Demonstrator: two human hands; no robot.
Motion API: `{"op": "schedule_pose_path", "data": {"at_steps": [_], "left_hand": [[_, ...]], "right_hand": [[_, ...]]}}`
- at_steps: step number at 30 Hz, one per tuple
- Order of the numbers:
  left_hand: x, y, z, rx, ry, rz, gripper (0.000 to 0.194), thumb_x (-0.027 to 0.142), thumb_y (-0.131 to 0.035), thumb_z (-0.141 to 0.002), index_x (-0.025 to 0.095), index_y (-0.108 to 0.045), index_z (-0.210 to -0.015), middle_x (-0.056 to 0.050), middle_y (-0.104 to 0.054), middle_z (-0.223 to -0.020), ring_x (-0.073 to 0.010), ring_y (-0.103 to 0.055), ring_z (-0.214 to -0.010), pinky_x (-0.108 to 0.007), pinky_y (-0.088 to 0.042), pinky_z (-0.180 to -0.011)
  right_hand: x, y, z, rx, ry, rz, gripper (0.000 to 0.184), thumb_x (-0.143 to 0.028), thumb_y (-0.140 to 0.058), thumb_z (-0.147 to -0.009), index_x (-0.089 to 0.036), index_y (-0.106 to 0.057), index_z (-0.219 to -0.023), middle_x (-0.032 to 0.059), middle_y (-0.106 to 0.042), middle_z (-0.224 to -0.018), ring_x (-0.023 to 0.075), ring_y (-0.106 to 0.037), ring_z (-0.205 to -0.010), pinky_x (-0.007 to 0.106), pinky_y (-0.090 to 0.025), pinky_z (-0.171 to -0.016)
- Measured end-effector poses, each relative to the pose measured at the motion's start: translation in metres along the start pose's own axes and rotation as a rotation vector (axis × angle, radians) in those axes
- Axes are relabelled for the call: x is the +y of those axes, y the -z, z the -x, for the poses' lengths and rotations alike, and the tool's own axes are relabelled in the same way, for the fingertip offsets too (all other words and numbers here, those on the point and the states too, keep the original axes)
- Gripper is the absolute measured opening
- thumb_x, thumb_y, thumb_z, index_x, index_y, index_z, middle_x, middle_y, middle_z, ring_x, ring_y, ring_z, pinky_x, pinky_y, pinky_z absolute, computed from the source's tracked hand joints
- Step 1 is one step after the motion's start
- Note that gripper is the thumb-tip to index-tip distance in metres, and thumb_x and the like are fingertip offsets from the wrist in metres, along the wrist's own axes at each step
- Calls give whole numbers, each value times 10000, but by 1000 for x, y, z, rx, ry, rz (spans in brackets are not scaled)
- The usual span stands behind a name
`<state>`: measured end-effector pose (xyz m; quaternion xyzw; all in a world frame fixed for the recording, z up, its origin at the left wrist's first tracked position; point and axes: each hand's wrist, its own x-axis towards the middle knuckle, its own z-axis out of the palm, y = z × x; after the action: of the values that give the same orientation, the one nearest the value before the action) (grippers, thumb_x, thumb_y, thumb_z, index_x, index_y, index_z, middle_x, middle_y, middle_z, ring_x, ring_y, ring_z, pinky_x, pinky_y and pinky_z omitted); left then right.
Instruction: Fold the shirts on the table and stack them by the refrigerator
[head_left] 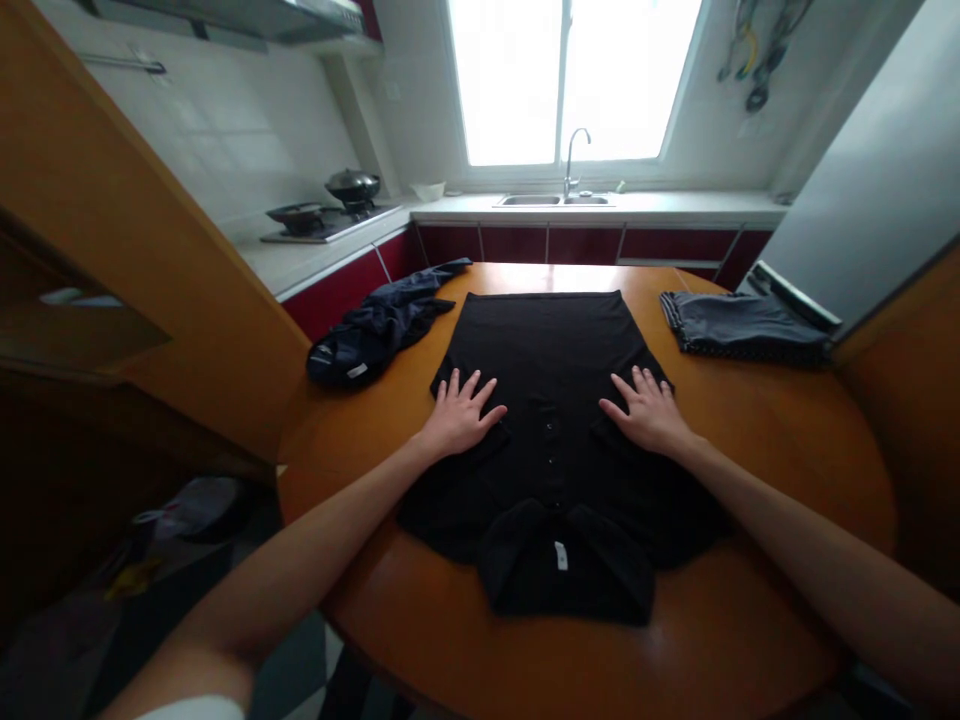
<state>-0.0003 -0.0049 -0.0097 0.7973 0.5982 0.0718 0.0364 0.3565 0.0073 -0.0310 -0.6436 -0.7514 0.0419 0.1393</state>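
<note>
A black polo shirt point(551, 350) lies spread front side up on the wooden table point(787, 470). Its collar, with a white label inside, points toward me, and the hem lies at the far side. My left hand point(461, 415) rests flat on the shirt's left side near the sleeve, fingers spread. On the other side my right hand point(649, 408) presses flat near the right sleeve, its fingers also apart. Neither hand grips the cloth. A short row of buttons runs down the placket between the two hands.
A crumpled dark garment point(382, 325) lies at the table's left edge. Folded grey clothes point(750, 325) are stacked at the right. Beyond the table are a sink point(555, 200), a stove point(330, 225) with a lidded pan point(352, 185), and a large pale panel point(862, 170) on the right.
</note>
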Motion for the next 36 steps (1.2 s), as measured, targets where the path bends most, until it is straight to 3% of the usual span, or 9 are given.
{"op": "schedule_pose_path", "data": {"at_steps": [4, 7, 12, 14, 19, 24, 28, 31, 36], "left_hand": [[-2, -1, -2, -11, 5, 10, 765, 733, -291, -950, 276, -366, -1559, -108, -274, -1637, -460, -95, -1506, -648, -137, -1166], [-8, -3, -7, 53, 9, 37, 714, 686, -292, -975, 271, -384, -1549, -105, -304, -1626, -429, -152, -1506, -612, -177, -1173], [-26, -5, -19, 150, 39, 62, 650, 547, -262, -1028, 153, -407, -1524, -157, -348, -1596, -356, -256, -1494, -545, -237, -1184], [-33, -6, -22, 123, 58, 19, 605, 493, -258, -1039, 155, -429, -1511, -153, -362, -1590, -344, -269, -1492, -554, -231, -1185], [-41, -7, -26, 11, 66, -74, 575, 477, -254, -1047, 212, -412, -1532, -123, -315, -1618, -347, -248, -1500, -558, -216, -1189], [-37, -4, -24, 10, 62, -85, 587, 501, -244, -1050, 219, -388, -1546, -122, -316, -1618, -343, -252, -1500, -551, -221, -1187], [-26, 1, -18, 105, 42, -123, 586, 493, -261, -1050, 192, -416, -1528, -128, -358, -1597, -343, -272, -1491, -563, -218, -1187], [-15, 4, -12, 165, -13, -153, 591, 487, -284, -1047, 157, -436, -1513, -136, -345, -1602, -335, -245, -1501, -553, -191, -1202], [-6, 1, -9, 31, -45, -93, 615, 493, -273, -1045, 144, -385, -1540, -113, -286, -1630, -327, -181, -1522, -541, -207, -1202]], "right_hand": [[-2, 1, -1, -29, -12, 1, 796, -713, -331, -938, -195, -405, -1538, 161, -234, -1645, 377, -154, -1517, 578, -139, -1200], [-1, 7, -5, -69, -17, -24, 797, -696, -325, -949, -174, -380, -1549, 181, -238, -1639, 360, -161, -1519, 567, -147, -1204], [28, 16, -21, 67, -98, -57, 628, -488, -258, -1017, -152, -404, -1527, 168, -312, -1614, 314, -201, -1516, 574, -170, -1204], [43, 17, -26, 67, -170, -32, 599, -427, -253, -1021, -134, -407, -1521, 171, -276, -1628, 324, -163, -1524, 610, -157, -1193], [59, 12, -29, -88, -282, -10, 632, -445, -240, -1027, -121, -313, -1565, 198, -203, -1645, 341, -139, -1525, 631, -145, -1183], [56, 12, -28, -49, -280, -18, 632, -463, -253, -1022, -124, -347, -1548, 208, -257, -1626, 350, -206, -1508, 634, -185, -1170], [43, 17, -25, 107, -232, -19, 622, -464, -248, -1027, -112, -390, -1519, 208, -312, -1605, 335, -211, -1508, 616, -178, -1177], [25, 17, -19, 124, -112, -12, 647, -503, -284, -1020, -112, -386, -1525, 207, -295, -1613, 334, -186, -1515, 596, -156, -1190], [4, 11, -10, 20, 85, 5, 629, -543, -324, -1011, -189, -419, -1522, 153, -261, -1638, 307, -130, -1532, 574, -128, -1203]]}}
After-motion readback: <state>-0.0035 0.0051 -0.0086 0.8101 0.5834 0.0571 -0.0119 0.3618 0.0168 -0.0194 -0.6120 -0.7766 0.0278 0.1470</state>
